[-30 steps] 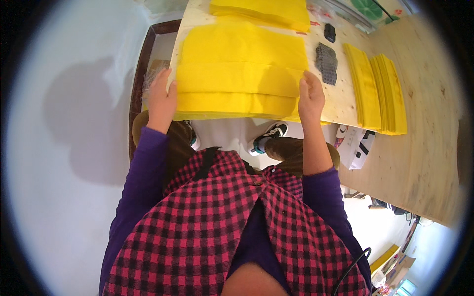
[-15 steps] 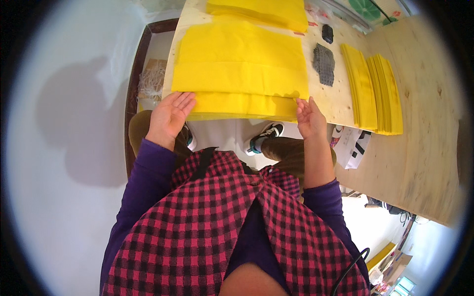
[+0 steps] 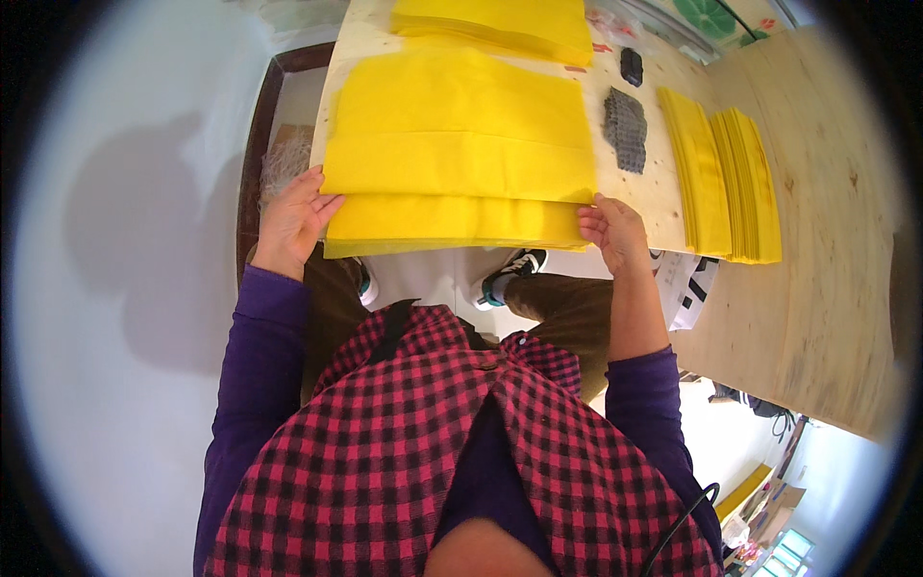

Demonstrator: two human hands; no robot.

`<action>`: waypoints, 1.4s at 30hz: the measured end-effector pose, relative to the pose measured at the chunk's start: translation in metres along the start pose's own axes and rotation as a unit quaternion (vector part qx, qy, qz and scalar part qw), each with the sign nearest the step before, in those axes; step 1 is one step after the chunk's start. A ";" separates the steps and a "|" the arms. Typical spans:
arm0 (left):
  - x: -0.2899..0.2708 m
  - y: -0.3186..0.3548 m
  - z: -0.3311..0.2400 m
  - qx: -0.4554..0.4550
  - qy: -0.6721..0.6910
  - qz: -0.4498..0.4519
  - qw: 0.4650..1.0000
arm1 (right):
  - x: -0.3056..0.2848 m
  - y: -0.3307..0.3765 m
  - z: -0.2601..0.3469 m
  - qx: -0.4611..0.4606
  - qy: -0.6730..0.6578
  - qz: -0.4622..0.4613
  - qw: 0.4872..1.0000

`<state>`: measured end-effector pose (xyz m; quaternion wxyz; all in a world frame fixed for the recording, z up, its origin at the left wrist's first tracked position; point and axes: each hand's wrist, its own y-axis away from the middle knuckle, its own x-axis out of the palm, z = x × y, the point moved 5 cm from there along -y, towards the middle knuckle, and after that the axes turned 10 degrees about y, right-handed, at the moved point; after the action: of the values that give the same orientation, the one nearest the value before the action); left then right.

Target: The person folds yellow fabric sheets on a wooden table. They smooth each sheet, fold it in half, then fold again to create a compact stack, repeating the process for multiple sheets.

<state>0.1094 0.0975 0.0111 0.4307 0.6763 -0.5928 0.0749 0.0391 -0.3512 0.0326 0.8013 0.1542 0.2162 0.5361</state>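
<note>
A: Position of the upper yellow fabric sheet (image 3: 461,163)?
B: Flat on the table (image 3: 658,197), near the wearer's side. Its near edge lies above the lower yellow layers (image 3: 452,223), which stick out past it toward the body.
A: State of the hands?
B: Left hand (image 3: 291,223): fingers closed at the sheet's left near corner, apparently pinching it; the thumb contact is partly hidden. Right hand (image 3: 616,233): thumb and forefinger pressed together on the right near corner, remaining fingers curled beside the lower layers.
A: Why one hand per corner?
B: Judgement: two-ended support keeps a limp edge straight and level; a single grip would probably let it sag or skew.
A: Surroundings?
B: Yellow stack (image 3: 495,31) beyond the sheet. Grey dimpled piece (image 3: 626,131) and small black object (image 3: 631,66) to its right. Two folded yellow bundles (image 3: 694,173) stand farther right, side by side; presumably set there to leave the sheet room to lie flat.
</note>
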 end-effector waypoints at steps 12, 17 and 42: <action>0.015 0.004 -0.002 0.040 -0.069 -0.016 0.997 | 0.013 -0.004 0.010 -0.288 0.257 -0.147 0.911; 0.017 0.002 -0.002 0.036 -0.076 -0.011 0.996 | 0.012 -0.001 0.014 -0.273 0.244 -0.126 0.922; 0.024 -0.008 -0.015 0.007 -0.141 -0.009 0.990 | 0.021 -0.008 0.003 -0.020 -0.128 0.007 0.992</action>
<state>0.1299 0.0895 0.0313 0.3384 0.6887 -0.6409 -0.0214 0.0541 -0.3353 0.0275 0.8215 0.2068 0.1004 0.5218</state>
